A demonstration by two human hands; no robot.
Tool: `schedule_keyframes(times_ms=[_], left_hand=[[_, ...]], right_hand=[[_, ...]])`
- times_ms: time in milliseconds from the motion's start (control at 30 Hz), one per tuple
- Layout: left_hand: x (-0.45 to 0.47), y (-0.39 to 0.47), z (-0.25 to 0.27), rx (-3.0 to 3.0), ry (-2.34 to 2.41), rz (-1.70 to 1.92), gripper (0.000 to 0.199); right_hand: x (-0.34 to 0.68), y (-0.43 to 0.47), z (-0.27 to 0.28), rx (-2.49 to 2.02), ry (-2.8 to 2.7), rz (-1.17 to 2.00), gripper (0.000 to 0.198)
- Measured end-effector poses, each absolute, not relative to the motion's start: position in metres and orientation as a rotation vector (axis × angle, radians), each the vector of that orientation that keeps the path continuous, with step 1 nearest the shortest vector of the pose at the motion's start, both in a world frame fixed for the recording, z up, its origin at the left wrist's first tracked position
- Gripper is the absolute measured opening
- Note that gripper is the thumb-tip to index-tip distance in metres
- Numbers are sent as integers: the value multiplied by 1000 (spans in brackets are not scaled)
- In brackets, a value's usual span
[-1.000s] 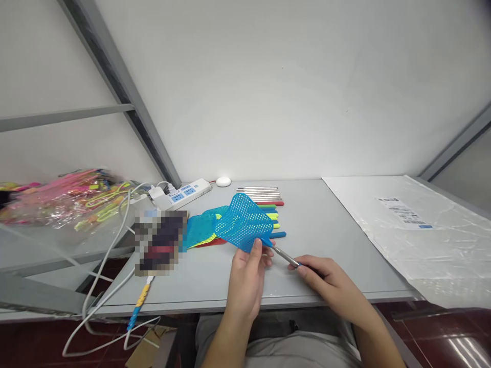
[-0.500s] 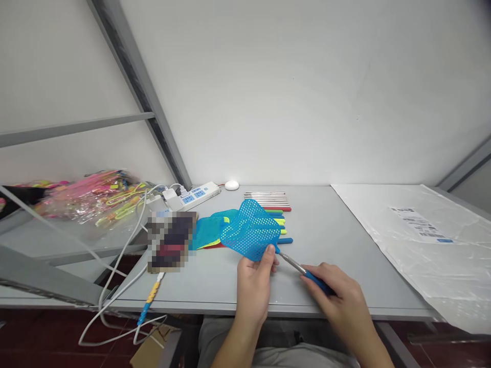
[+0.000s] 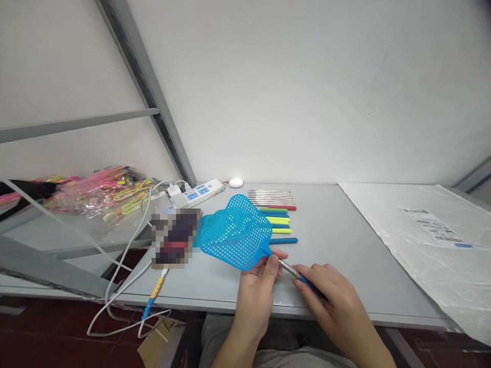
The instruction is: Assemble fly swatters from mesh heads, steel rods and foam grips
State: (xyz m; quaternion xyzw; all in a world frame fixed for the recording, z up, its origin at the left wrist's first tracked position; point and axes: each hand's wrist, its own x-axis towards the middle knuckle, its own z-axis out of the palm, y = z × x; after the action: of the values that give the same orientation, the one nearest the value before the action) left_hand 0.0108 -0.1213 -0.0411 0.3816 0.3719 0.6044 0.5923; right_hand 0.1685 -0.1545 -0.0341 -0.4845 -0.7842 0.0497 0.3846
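Observation:
A blue fly swatter [image 3: 245, 237] with a perforated head and a metal rod is held above the table's near part. My left hand [image 3: 259, 286] grips it where the head meets the rod, thumb on top. My right hand [image 3: 332, 291] is wrapped round its blue handle. Behind it lie several coloured handles [image 3: 282, 231] in blue, yellow and green, side by side. Farther back is a row of silver metal rods [image 3: 270, 197], with a red handle [image 3: 286, 208] along its front. More mesh heads [image 3: 209, 225] lie under and left of the held swatter, partly hidden.
On the left are a blurred-out phone-like object [image 3: 176, 237], a white power strip [image 3: 201, 193] and white cables [image 3: 126, 240]. Plastic-bagged pink and yellow items [image 3: 103, 191] lie beyond the metal frame [image 3: 148, 87]. White plastic sheeting [image 3: 414, 255] covers the table's right side.
The swatter's head has turned flatter towards me and shifted slightly left and down. My left hand has moved up to the rod's joint, and both hands sit closer together.

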Motion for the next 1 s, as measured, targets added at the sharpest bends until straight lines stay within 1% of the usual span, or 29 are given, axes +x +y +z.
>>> schedule_keyframes(times_ms=[67,200,467,700,1000], left_hand=[[13,-121,-42,875,869,1430,23],[18,-121,-41,854,843,1437,24],[14,-127,-35,657,804,1699,22],[-6,-126,-17,645,791,1865,24],[-42,-110,4,567,672,1954,24]], right_hand=[[163,-151,-31,-1261,-2005,89,23],[147,-139,-17,-1265,-2025,43,17],[136,-133,-9,-1138,-2030,35,12],[149,-140,-8,-1185,-1991,-9,12],[202,-144,-23,-1275,-2040,-202,13]])
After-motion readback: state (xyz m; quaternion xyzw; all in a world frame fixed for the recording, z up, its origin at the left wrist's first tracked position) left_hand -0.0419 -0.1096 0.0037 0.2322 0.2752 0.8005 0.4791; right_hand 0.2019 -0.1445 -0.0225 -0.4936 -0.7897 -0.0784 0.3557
